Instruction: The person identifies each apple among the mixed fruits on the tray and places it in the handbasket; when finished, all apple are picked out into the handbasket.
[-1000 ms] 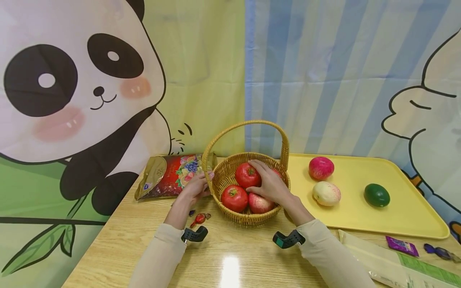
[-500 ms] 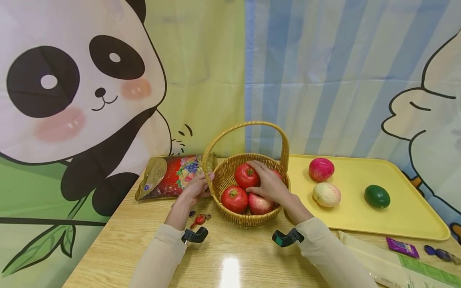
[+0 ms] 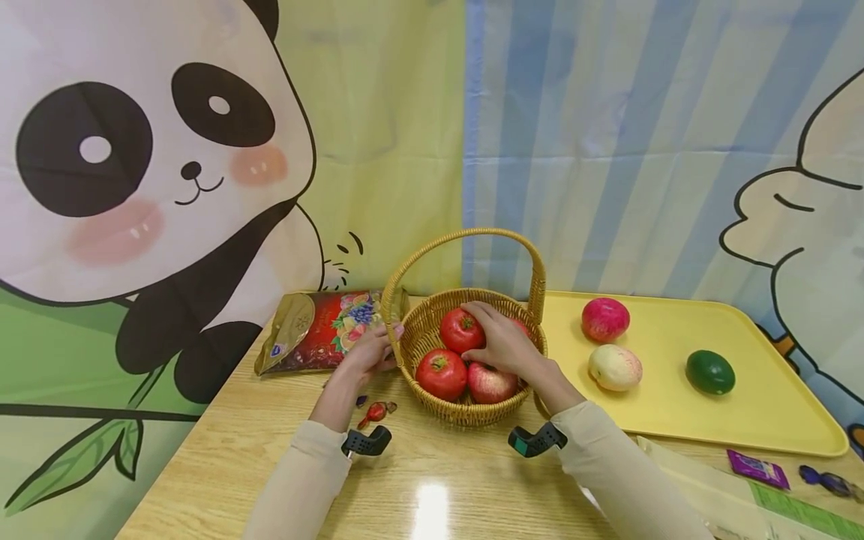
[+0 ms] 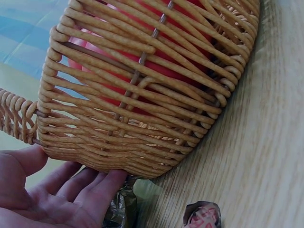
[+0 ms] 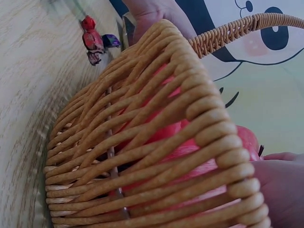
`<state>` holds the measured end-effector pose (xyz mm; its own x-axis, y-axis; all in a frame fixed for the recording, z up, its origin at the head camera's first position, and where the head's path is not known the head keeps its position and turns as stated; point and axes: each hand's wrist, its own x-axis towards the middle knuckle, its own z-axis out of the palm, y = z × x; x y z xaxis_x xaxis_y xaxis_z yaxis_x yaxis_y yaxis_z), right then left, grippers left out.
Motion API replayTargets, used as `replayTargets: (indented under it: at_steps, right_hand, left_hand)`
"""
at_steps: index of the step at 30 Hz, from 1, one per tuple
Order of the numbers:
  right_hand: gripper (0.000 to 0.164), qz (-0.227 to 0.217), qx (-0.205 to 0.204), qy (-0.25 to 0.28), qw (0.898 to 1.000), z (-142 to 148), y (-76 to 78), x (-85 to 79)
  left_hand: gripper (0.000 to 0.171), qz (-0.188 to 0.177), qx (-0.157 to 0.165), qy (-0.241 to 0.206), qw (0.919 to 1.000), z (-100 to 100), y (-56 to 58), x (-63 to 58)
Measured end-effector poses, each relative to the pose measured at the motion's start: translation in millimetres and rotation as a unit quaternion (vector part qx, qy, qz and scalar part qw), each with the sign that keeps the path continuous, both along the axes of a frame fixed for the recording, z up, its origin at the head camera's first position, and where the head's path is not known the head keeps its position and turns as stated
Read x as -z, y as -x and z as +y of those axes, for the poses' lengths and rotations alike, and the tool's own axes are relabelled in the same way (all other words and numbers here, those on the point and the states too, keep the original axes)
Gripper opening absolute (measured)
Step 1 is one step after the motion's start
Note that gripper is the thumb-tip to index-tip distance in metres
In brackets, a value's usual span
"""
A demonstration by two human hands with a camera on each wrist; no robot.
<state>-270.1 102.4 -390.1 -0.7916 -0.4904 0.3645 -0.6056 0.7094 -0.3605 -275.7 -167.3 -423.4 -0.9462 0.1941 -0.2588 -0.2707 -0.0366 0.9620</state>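
Observation:
A woven basket (image 3: 466, 412) with a tall handle stands mid-table, holding several red fruits. My right hand (image 3: 502, 341) reaches in from the right and curls its fingers and thumb round a pomegranate (image 3: 459, 330). In front of that lie a second pomegranate (image 3: 441, 373) and a red-and-pale apple (image 3: 491, 384); another red fruit is mostly hidden behind the hand. In the right wrist view a stemmed red fruit (image 5: 249, 140) shows above the rim. My left hand (image 4: 71, 194) touches the basket's outer left wall with extended fingers, its thumb at the rim by the handle's base.
A red-and-gold bag (image 3: 317, 330) lies behind the left hand, a red wrapped candy (image 3: 375, 412) in front. At right is a yellow tray (image 3: 763, 420) with a pink fruit (image 3: 605, 319), pale fruit (image 3: 615, 367) and green fruit (image 3: 710, 372). Nearer lie a purple packet (image 3: 758, 469) and pale package (image 3: 729, 495).
The head view has shifted slightly. Both hands keep their places at the basket, and the fruits in it look the same.

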Motion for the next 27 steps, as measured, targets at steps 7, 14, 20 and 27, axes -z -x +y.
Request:
replayTargets:
  at_steps: [7, 14, 20, 27]
  right_hand:
    - [0.083, -0.01, -0.006, 0.004, 1.0, -1.0, 1.7, -1.0]
    - [0.083, -0.022, -0.006, -0.014, 1.0, -2.6, 3.3, -3.3]
    - [0.084, -0.026, -0.003, -0.028, 0.999, -3.6, 4.2, -5.5]
    - [0.083, -0.031, -0.003, -0.037, 0.999, -5.5, 5.5, -6.1]
  left_hand:
    - [0.052, 0.002, 0.0, 0.0, 1.0, -0.3, 0.6, 0.9]
    - [0.052, 0.005, 0.0, -0.005, 1.0, 0.0, 1.1, 2.7]
    - [0.051, 0.005, 0.003, -0.008, 0.9999, 0.3, 0.4, 2.2]
    - [0.05, -0.001, -0.005, -0.003, 1.0, 0.3, -0.8, 1.0]
